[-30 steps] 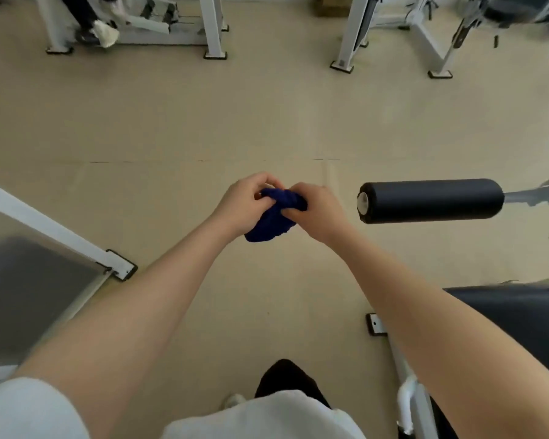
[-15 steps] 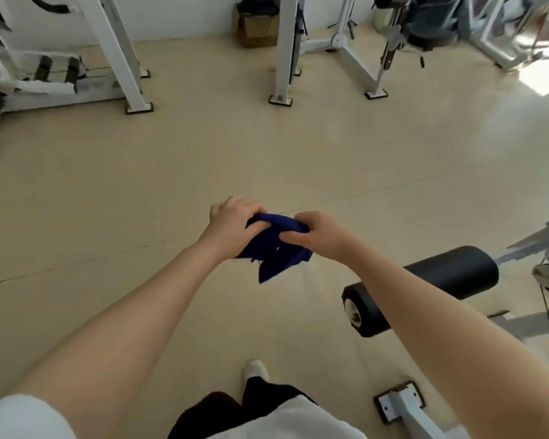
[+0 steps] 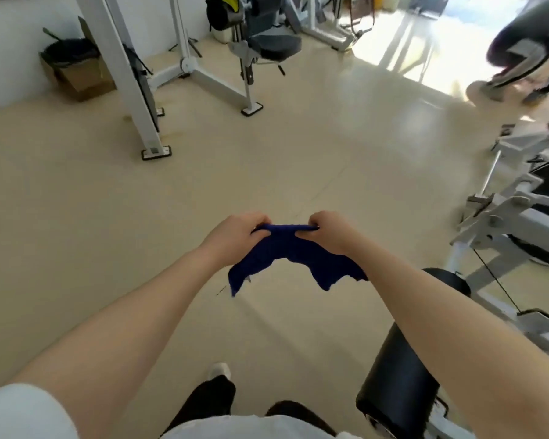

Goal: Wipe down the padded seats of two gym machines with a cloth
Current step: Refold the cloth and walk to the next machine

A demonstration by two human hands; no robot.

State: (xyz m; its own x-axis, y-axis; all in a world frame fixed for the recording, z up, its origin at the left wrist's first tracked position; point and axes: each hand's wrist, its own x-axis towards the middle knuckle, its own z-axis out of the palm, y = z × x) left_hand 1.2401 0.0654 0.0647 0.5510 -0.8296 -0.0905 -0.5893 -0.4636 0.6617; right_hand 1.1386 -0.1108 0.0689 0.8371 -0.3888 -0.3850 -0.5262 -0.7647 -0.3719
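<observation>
At the bottom edge a white shirt hem (image 3: 244,427) and dark trousers (image 3: 208,397) show, with a pale shoe (image 3: 220,370) planted on the beige floor (image 3: 76,232). Just to the right of the legs a black padded roller (image 3: 403,384) rises from the lower frame, partly hidden behind the right forearm, which crosses over its upper end. Both bare arms reach forward and meet over open floor, where the dark blue cloth (image 3: 286,253) is stretched between the hands, clear of any machine. The left hand (image 3: 232,234) grips one top corner with curled fingers, and the right hand (image 3: 327,231) pinches the other corner in the same way; the upper edge is pulled taut between them while two ragged flaps hang down on either side, the right flap falling against the right forearm. To the right, beyond the roller, stands a grey-framed machine (image 3: 501,223) with a dark pad at the picture's edge and a thin black cable running down to its base. Farther off on the left a white upright post (image 3: 124,74) stands on a footplate, and behind it a cardboard box lined with a black bag (image 3: 73,68) sits against the wall. Past the post is another white-framed machine with a dark grey padded seat (image 3: 273,42). In the far right corner, blurred in bright light, a second person's legs (image 3: 517,58) are in view.
</observation>
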